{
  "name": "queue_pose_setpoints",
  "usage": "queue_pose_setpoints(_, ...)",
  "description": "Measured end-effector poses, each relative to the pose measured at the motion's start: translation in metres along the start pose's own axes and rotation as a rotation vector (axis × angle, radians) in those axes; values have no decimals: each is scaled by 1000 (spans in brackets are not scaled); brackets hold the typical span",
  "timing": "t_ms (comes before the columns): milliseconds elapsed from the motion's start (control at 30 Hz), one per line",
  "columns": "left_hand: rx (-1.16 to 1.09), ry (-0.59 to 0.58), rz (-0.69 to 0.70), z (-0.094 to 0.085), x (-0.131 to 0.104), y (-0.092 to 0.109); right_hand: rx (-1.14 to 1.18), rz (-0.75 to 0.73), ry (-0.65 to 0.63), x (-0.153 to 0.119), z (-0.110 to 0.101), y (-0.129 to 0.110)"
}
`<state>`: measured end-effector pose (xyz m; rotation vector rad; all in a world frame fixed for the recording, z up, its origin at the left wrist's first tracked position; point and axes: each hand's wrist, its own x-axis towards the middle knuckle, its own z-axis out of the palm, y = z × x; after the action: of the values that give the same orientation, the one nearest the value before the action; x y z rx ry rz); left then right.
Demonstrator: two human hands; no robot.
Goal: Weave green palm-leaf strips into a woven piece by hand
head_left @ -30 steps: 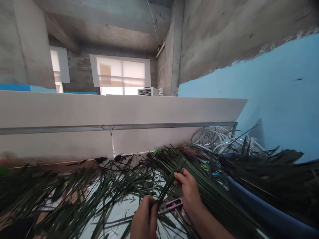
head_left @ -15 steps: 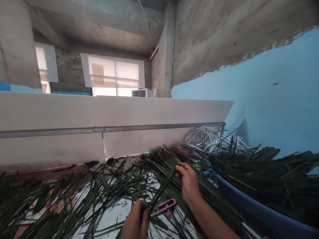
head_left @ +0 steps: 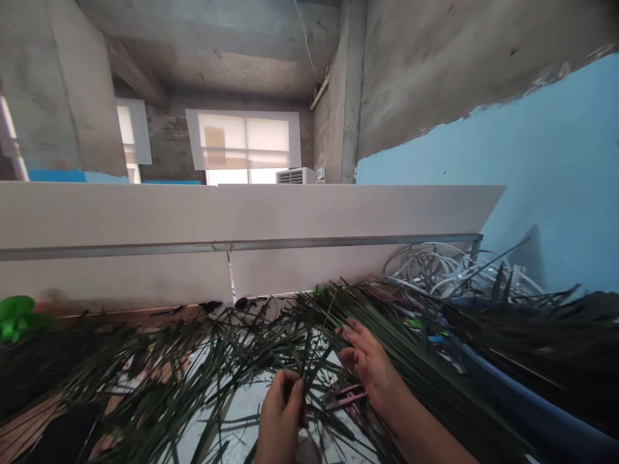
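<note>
My left hand (head_left: 280,412) is closed in a pinch on a narrow dark green leaf strip (head_left: 308,348), which rises from the fingertips. To its right, my right hand (head_left: 370,367) has its fingers loosely apart, near the strip's side and over a layer of long leaves (head_left: 401,367); nothing shows gripped in it. Between the two hands lies a pair of small pink-handled snips (head_left: 349,395), on the white work surface (head_left: 246,403) among cut leaf pieces. The right wrist partly covers the snips' handle end.
Loose leaf strips (head_left: 193,386) spread across the left side. At right stands a blue tub (head_left: 527,393) heaped with dark leaves. Coiled white tubing (head_left: 430,267) lies behind it, and a white panel (head_left: 309,270) borders the back. A bright green object (head_left: 19,316) sits far left.
The right hand's fingers have come off the strip and spread apart. The left hand still pinches it, and the strip now points more upright. The view has turned left.
</note>
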<state>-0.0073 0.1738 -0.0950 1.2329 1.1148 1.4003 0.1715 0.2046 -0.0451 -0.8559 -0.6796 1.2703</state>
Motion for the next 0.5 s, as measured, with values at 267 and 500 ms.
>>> queue_pose_setpoints(267,-87,59,-5,5,0,5,-102,157,-184,-4,-2,9)
queue_pose_setpoints(500,-123,-77,-6,2,-3,1,-236,95,-338,-26,16,39)
